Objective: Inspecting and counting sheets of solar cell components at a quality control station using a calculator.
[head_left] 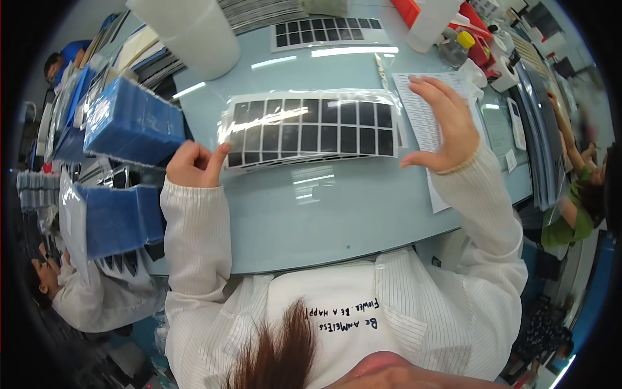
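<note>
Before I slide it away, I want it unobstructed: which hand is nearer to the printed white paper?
Right. The right hand overlaps the printed white paper in this view; the left hand is well to its left, by the left end of the dark-patterned sheets.

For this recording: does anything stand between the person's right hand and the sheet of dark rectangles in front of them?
Nothing visible does. The open right hand is just right of the sheet of dark rectangles; the white printed paper showing between them lies flat on the table.
</note>
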Demonstrator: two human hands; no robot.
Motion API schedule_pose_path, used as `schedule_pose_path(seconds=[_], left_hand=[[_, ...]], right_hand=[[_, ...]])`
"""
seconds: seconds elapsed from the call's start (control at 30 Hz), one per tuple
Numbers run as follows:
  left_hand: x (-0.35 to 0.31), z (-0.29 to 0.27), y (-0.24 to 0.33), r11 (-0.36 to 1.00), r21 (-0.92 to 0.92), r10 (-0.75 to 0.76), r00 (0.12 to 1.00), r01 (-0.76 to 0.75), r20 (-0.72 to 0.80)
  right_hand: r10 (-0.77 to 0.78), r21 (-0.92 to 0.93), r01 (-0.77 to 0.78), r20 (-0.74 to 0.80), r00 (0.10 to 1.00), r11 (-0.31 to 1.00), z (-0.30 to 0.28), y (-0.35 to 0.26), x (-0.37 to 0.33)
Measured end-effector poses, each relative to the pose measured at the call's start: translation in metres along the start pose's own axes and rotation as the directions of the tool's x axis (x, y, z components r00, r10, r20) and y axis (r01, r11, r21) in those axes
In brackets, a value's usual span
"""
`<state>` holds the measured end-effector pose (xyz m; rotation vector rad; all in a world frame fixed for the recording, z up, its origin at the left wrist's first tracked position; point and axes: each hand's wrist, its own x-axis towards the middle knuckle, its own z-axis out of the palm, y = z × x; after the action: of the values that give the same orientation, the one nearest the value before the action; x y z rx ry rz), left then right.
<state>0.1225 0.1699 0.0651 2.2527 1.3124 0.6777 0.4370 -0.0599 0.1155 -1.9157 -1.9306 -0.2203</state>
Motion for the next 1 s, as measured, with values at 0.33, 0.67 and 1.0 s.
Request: schedule_pose_path(seconds=[0.33, 0.67, 1.0], left_hand=[[0.059, 0.027, 0.01, 0.742, 0.107, 0.573, 0.709, -0.662, 0.412], [0.05, 0.018, 0.004, 0.778, 0.09, 0.443, 0.645, -0.622, 0.623], [0.044, 0.018, -0.041, 0.705, -0.376, -0.303, 0.735, 0.601, 0.607]], right_hand=[[0.07, -0.03, -0.065, 0.577, 0.813, 0.997, 0.065, 0.002, 0.055], [-0.243, 0.266, 0.179, 0.23, 0.942, 0.947, 0.067, 0.024, 0.041], [0.58, 0.506, -0.859, 0.723, 0.375, -0.076, 0.064, 0.047, -0.014]])
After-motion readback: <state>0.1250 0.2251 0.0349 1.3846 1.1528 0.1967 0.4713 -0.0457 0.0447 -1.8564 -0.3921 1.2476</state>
